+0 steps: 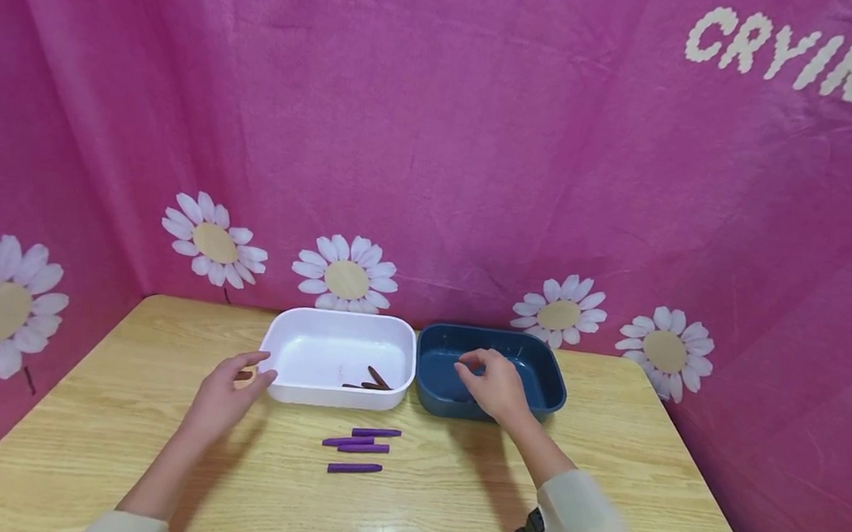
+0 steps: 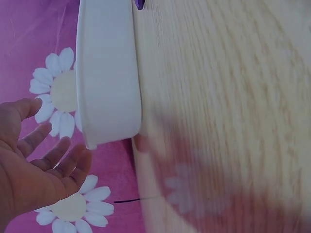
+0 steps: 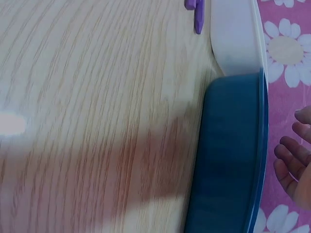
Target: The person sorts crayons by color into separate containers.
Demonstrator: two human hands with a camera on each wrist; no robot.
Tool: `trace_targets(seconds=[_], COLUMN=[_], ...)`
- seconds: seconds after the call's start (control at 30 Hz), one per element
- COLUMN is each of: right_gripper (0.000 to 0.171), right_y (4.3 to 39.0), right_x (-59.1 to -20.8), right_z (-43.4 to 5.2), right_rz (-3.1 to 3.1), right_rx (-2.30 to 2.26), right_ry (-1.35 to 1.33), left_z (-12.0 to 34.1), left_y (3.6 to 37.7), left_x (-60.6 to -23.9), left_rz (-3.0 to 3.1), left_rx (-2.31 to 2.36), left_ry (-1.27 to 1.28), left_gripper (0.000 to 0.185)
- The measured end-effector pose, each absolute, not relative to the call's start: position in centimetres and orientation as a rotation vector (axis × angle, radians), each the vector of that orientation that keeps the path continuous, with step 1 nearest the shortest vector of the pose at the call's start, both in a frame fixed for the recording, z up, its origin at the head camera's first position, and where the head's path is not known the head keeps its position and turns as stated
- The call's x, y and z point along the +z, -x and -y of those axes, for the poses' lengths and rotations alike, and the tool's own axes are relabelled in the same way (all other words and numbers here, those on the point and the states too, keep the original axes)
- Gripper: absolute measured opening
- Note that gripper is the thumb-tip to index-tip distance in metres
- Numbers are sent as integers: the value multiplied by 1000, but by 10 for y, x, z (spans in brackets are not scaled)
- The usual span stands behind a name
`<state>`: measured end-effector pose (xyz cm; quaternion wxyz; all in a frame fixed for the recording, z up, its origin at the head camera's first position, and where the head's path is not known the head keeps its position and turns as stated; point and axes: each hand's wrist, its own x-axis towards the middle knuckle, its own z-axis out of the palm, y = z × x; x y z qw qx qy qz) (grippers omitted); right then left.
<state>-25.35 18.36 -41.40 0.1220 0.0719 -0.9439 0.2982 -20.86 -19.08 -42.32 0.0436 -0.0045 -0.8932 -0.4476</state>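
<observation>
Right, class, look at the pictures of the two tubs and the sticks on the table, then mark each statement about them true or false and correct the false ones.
1. The white tub stands to the left of the blue tub. True.
2. Four purple sticks lie on the wooden table in front of the white tub. True.
3. The brown sticks lie in the blue tub. False: they lie in the white tub.
4. The right hand is over the blue tub. True.
5. The left hand grips a purple stick. False: its fingers are relaxed beside the white tub and hold nothing.
</observation>
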Motion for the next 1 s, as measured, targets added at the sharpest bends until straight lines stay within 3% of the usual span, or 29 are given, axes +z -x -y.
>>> trace_targets(seconds=[1.0], right_gripper=[38], right_y=[250], right_x=[-408], right_z=[-260], right_rz=[2721], right_rx=[945], right_ry=[9], left_z=[161], left_y=[184], left_x=[-409], left_rz=[2721], left_rx=[-1184], left_ry=[311], left_gripper=[39])
